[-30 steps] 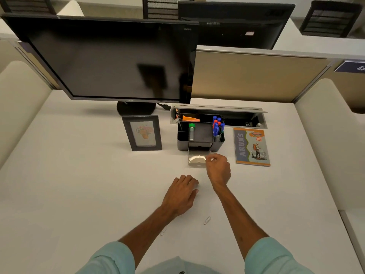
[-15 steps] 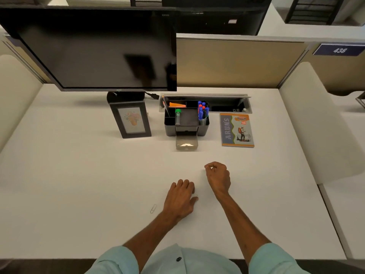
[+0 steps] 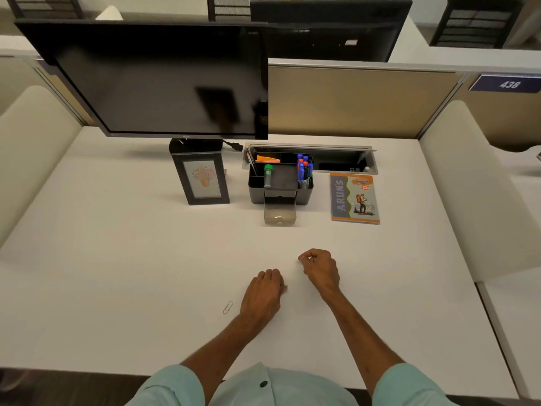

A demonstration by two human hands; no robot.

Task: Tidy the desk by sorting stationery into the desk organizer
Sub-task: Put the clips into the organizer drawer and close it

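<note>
Listener: Hands first. What are they doing?

Describer: The left hand (image 3: 263, 294) rests knuckles-up on the white table (image 3: 117, 259), fingers bent under. Whether it grasps anything cannot be told. The right hand (image 3: 320, 269) sits just beside it, a little farther from the person. Its fingers are curled, with the thumb and forefinger tips together, and anything pinched there is too small to make out.

Listener: Any stationery nearby?

Describer: One paper clip (image 3: 228, 307) lies flat on the table just left of the left hand, not touching it.

Listener: And the organizer?

Describer: The black desk organizer (image 3: 304, 196) stands well beyond both hands, toward the back of the table. Its clear drawer (image 3: 279, 215) is pulled out toward the person. Blue markers (image 3: 304, 171) stand upright in its right compartment, a green-capped tube (image 3: 268, 175) stands toward its left, and something orange (image 3: 266, 158) lies at the back. A picture frame (image 3: 202, 178) stands to its left, a notebook (image 3: 354, 199) lettered "ARUNS" lies to its right, and a dark monitor (image 3: 158, 80) rises behind.
</note>
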